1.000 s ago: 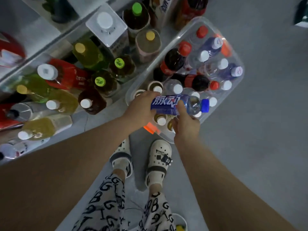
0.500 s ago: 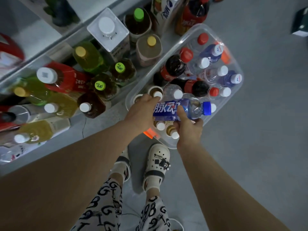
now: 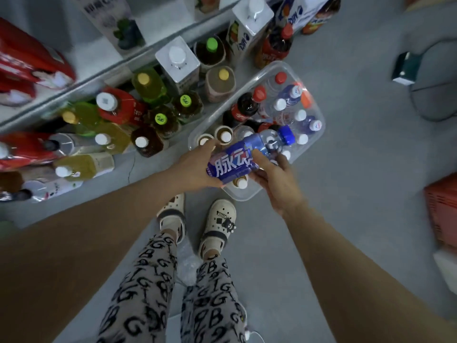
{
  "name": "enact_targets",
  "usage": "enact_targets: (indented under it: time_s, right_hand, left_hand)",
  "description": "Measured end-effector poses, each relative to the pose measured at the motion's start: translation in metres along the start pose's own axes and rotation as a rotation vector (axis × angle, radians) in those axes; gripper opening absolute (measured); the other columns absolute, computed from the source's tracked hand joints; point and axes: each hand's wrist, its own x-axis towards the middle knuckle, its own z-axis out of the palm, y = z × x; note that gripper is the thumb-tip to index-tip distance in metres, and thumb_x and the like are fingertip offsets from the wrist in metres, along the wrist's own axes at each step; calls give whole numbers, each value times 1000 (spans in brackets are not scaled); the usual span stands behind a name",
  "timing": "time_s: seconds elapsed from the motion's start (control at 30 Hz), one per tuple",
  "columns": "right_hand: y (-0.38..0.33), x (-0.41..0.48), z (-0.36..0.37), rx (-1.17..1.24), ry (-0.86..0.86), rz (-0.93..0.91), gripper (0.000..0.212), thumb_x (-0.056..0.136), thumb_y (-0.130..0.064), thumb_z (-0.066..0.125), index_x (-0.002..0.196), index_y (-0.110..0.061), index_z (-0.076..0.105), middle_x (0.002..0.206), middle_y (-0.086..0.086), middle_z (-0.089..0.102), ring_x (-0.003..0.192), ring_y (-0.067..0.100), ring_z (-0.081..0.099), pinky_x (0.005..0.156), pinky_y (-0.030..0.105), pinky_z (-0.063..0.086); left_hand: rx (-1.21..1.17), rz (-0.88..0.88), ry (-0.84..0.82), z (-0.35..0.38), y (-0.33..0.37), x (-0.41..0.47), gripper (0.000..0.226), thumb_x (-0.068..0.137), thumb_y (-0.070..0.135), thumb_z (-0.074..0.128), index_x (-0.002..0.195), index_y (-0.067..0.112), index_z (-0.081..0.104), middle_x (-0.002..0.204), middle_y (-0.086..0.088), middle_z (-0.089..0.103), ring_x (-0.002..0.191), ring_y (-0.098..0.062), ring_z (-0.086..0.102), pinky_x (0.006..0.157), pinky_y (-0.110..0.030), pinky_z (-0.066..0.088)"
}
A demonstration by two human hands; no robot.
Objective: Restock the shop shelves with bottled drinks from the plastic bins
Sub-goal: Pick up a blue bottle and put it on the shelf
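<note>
Fingers of both hands are curled round one blue bottle: left hand wraps the base end, right hand cups the middle from below, thumb on the label. The bottle lies sideways, cap pointing away, just above the near end of the bin. Our read: pick is done, shelving comes next. That means tipping it upright and swinging left under the shelf rail. In the way: that row is packed, with a brown bottle and a carton at the front. We see no obvious gap.
</note>
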Motion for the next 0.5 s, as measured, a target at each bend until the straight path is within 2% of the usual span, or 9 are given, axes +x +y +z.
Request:
enact_targets:
  time_s: [0.1, 0.2, 0.3, 0.37, 0.43, 0.5]
  right_hand:
    - [-23, -30, 6, -21, -64, -3, 48, 91, -18, 73, 133, -8, 52, 120, 9, 72, 104, 25, 72, 90, 33, 58]
    - [-47, -68, 8, -71, -128, -17, 40, 93, -18, 70, 128, -7, 56, 105, 5, 75, 86, 17, 71, 83, 31, 57]
    - [-68, -110, 5, -125, -168, -36, 43, 93, -22, 70, 130, -7, 55, 107, 7, 75, 87, 18, 70, 90, 37, 57]
    - [-81, -138, 1, -167, -195, -55, 49, 92, -26, 71, 134, -8, 53, 113, 10, 74, 93, 22, 70, 96, 42, 56]
    - [-94, -166, -2, -212, -232, -74, 48, 93, -28, 69, 135, -10, 54, 109, 7, 75, 92, 21, 70, 91, 39, 58]
    - [-108, -194, -5, -249, -271, -97, 47, 94, -30, 67, 135, -11, 55, 108, 4, 75, 93, 20, 71, 87, 37, 57]
  left_hand:
    - [13, -11, 30, -8, 19, -37, 95, 54, 50, 86, 136, 23, 45, 127, -7, 60, 115, -25, 58, 95, -43, 50]
    - [-39, -40, 66, -14, 46, -81, 101, 44, 62, 77, 131, 21, 46, 125, -3, 60, 113, -22, 58, 94, -41, 51]
    - [-166, -53, 82, -18, 72, -129, 88, 59, 45, 89, 130, 17, 46, 125, 2, 61, 112, -19, 61, 96, -39, 50]
    - [-225, -51, 80, -22, 88, -160, 77, 68, 40, 88, 129, 16, 47, 124, 3, 61, 112, -17, 61, 97, -37, 50]
    - [-315, -56, 64, -26, 105, -192, 65, 78, 30, 82, 131, 15, 47, 127, 0, 61, 111, -16, 61, 96, -33, 50]
    - [-385, -58, 48, -32, 122, -224, 57, 87, 23, 74, 136, 14, 45, 129, -2, 59, 110, -15, 59, 90, -25, 50]
